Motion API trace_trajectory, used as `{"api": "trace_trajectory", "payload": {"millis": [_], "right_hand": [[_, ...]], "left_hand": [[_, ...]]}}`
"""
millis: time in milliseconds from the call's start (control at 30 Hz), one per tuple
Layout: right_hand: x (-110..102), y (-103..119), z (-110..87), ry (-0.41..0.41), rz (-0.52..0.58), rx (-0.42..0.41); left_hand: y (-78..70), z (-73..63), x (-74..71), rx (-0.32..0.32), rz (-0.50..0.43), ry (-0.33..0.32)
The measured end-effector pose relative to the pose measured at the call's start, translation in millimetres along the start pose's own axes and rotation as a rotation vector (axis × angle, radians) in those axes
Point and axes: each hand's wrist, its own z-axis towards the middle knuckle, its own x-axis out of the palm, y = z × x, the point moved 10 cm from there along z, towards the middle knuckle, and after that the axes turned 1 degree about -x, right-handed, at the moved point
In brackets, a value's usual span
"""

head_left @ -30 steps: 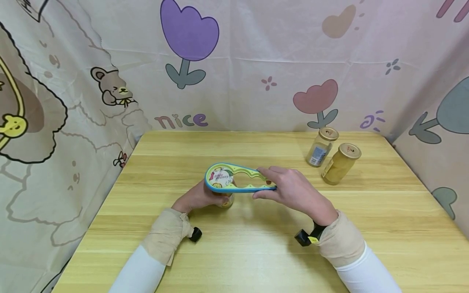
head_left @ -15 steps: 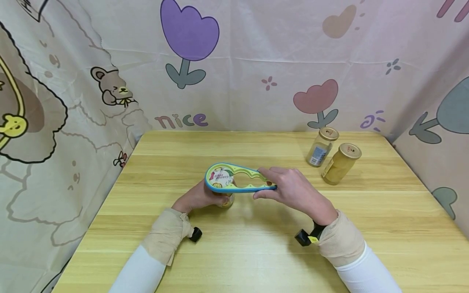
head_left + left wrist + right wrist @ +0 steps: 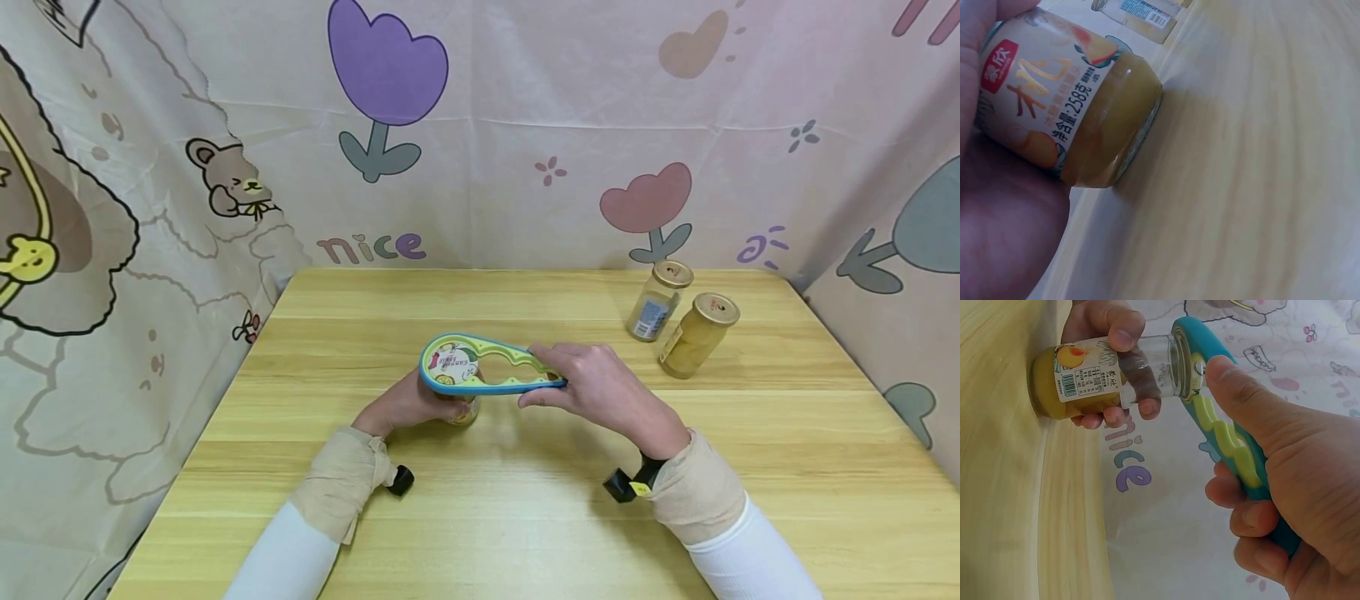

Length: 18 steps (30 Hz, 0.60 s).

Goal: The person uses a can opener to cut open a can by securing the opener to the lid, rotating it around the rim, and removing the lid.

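Observation:
A glass jar of peaches [image 3: 1088, 378] with a printed paper label stands upright on the table, and my left hand [image 3: 408, 402] grips it round the side. In the left wrist view the label of this jar [image 3: 1054, 81] faces the camera. Over its lid [image 3: 453, 362] sits the wide end of a blue and green jar opener [image 3: 510, 387]. My right hand [image 3: 600, 387] holds the opener by the far end of its handle, fingers curled beneath and thumb along it, as the right wrist view shows. The opener lies level and points right from the jar.
Two more gold-lidded jars stand at the back right: one with clear contents and a blue label [image 3: 652, 310], the other a yellowish jar [image 3: 697, 337] in front of it. The wooden table [image 3: 525, 517] ends at a printed cloth backdrop [image 3: 510, 208].

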Motion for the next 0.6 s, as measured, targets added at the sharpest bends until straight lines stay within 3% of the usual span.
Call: {"api": "trace_trajectory", "payload": {"millis": [600], "right_hand": [[2.7, -6.1, -1.5, -0.001, 0.043, -0.011]], "left_hand": [[-1.9, -2.3, 2.0, 0.007, -0.03, 0.019]]}}
